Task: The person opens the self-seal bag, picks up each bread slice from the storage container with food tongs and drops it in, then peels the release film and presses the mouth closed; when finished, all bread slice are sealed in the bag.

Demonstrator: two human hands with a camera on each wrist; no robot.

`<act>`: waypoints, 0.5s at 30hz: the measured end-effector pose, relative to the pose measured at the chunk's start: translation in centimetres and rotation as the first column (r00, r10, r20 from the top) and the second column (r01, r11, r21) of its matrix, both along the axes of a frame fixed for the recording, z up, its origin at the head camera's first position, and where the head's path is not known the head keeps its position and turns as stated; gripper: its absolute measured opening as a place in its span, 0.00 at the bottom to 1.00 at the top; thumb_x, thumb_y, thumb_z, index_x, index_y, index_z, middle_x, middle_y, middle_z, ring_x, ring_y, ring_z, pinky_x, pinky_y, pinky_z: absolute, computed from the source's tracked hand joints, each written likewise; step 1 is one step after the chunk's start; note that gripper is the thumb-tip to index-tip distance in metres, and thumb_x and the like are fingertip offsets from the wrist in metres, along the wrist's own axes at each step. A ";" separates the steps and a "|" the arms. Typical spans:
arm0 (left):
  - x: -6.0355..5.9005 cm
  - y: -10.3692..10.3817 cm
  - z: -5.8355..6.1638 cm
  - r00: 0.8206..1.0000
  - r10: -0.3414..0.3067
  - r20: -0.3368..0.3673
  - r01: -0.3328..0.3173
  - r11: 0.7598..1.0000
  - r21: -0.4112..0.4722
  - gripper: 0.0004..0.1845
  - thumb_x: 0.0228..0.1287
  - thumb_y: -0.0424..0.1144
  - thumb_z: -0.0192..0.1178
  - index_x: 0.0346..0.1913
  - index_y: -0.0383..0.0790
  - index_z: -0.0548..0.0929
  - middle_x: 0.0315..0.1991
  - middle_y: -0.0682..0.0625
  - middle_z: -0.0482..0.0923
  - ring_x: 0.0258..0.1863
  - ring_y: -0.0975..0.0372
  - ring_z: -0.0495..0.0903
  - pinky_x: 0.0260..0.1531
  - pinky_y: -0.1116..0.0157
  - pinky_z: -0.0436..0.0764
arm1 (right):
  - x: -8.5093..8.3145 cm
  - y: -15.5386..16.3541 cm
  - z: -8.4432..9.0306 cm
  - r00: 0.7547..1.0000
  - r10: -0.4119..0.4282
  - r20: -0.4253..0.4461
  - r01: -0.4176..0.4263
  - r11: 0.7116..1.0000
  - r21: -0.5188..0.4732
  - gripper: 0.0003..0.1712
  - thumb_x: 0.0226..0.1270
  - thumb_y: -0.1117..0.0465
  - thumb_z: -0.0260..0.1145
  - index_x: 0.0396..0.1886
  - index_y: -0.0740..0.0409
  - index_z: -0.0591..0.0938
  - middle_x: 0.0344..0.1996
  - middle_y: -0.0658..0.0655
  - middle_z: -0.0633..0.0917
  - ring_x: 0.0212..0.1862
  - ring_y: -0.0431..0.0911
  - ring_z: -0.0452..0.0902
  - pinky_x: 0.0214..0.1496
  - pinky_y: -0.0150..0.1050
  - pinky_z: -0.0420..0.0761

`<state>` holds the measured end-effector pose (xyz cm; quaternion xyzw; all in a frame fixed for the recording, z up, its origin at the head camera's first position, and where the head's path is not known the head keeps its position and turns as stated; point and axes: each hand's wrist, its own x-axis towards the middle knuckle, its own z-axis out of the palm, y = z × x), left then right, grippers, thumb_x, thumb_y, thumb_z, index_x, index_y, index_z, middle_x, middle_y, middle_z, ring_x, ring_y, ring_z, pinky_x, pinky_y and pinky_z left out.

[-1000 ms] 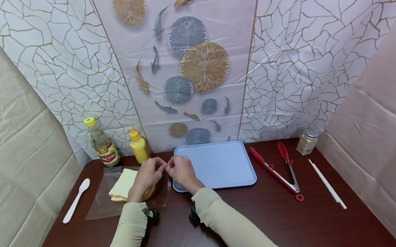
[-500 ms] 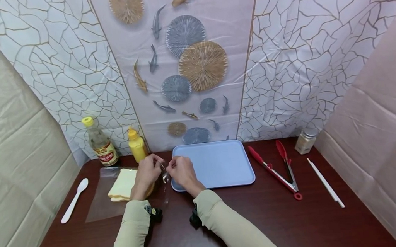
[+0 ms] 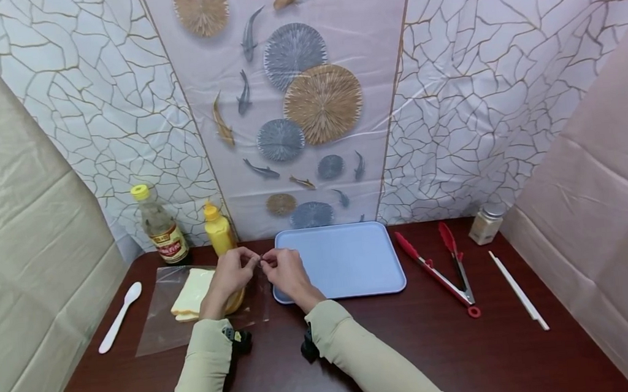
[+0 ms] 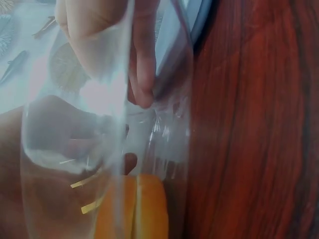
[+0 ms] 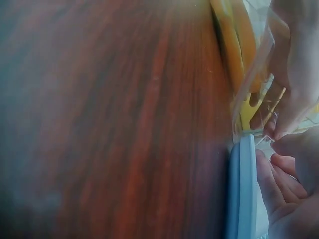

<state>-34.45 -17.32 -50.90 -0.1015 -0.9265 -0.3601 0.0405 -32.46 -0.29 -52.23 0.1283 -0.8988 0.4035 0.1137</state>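
Note:
A clear plastic bag (image 3: 160,316) lies on the dark wooden table with slices of bread (image 3: 191,295) inside. My left hand (image 3: 231,273) and right hand (image 3: 281,269) meet at the bag's right-hand edge, just left of the blue tray (image 3: 347,261). Both pinch the clear film between thumb and fingertips. In the left wrist view the film (image 4: 149,129) stretches across the fingers (image 4: 142,64), with the bread's orange crust (image 4: 132,206) below. In the right wrist view the bag (image 5: 249,74) rises beside the tray rim (image 5: 241,189).
A white plastic spoon (image 3: 120,318) lies at the left. A yellow-capped bottle (image 3: 160,226) and a yellow squeeze bottle (image 3: 218,230) stand at the back left. Red tongs (image 3: 441,266), a small jar (image 3: 486,224) and a white stick (image 3: 518,290) are to the right of the tray.
Both hands stayed at the bag's edge. The film between them was lifted half a second ago and now lies lower, with the fingertips drawn close together again.

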 end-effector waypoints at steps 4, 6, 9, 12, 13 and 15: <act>0.2 0.2 0.2 0.999 -0.031 0.016 0.031 0.999 -0.010 0.08 0.80 0.39 0.62 0.45 0.40 0.90 0.40 0.46 0.90 0.36 0.57 0.82 0.39 0.61 0.80 | -0.3 -0.2 0.1 1.000 -0.014 0.023 0.014 1.000 0.013 0.10 0.78 0.59 0.71 0.49 0.58 0.93 0.41 0.54 0.95 0.42 0.41 0.92 0.43 0.31 0.88; 0.2 0.2 0.3 0.999 -0.040 0.016 0.040 0.999 -0.022 0.08 0.81 0.38 0.62 0.45 0.40 0.90 0.41 0.47 0.90 0.38 0.57 0.81 0.41 0.60 0.80 | -0.4 -0.2 0.1 1.000 -0.018 0.019 0.017 0.999 0.027 0.10 0.79 0.59 0.71 0.49 0.58 0.93 0.40 0.53 0.95 0.42 0.42 0.91 0.43 0.31 0.88; 0.3 0.2 0.3 0.999 -0.045 0.009 0.045 0.998 -0.040 0.08 0.81 0.38 0.62 0.45 0.40 0.91 0.41 0.47 0.90 0.39 0.57 0.82 0.44 0.58 0.81 | -0.5 -0.3 0.0 1.000 -0.020 -0.001 0.020 0.998 0.056 0.09 0.79 0.59 0.70 0.46 0.57 0.94 0.37 0.52 0.95 0.39 0.40 0.89 0.41 0.31 0.86; 0.4 0.2 0.4 0.999 -0.043 -0.001 0.043 0.998 -0.051 0.08 0.80 0.39 0.63 0.45 0.41 0.91 0.41 0.47 0.91 0.39 0.56 0.82 0.44 0.56 0.81 | -0.6 -0.4 0.0 0.999 -0.028 -0.025 0.029 0.996 0.080 0.09 0.79 0.60 0.69 0.40 0.55 0.94 0.31 0.50 0.93 0.34 0.39 0.86 0.38 0.30 0.83; 0.4 0.1 0.4 0.999 -0.045 -0.006 0.044 0.998 -0.052 0.08 0.80 0.39 0.63 0.44 0.41 0.91 0.41 0.47 0.91 0.39 0.56 0.82 0.44 0.56 0.81 | -0.5 -0.4 0.0 0.999 -0.032 -0.031 0.035 0.996 0.084 0.09 0.78 0.61 0.69 0.38 0.55 0.94 0.30 0.49 0.92 0.32 0.38 0.85 0.37 0.30 0.83; 0.5 0.0 0.3 0.999 -0.039 -0.021 0.038 0.998 -0.056 0.08 0.80 0.39 0.63 0.44 0.42 0.91 0.41 0.48 0.90 0.39 0.56 0.82 0.44 0.56 0.81 | -0.4 -0.6 0.1 0.999 -0.040 -0.035 0.043 0.995 0.087 0.09 0.76 0.62 0.69 0.35 0.54 0.93 0.28 0.49 0.91 0.30 0.38 0.83 0.36 0.29 0.82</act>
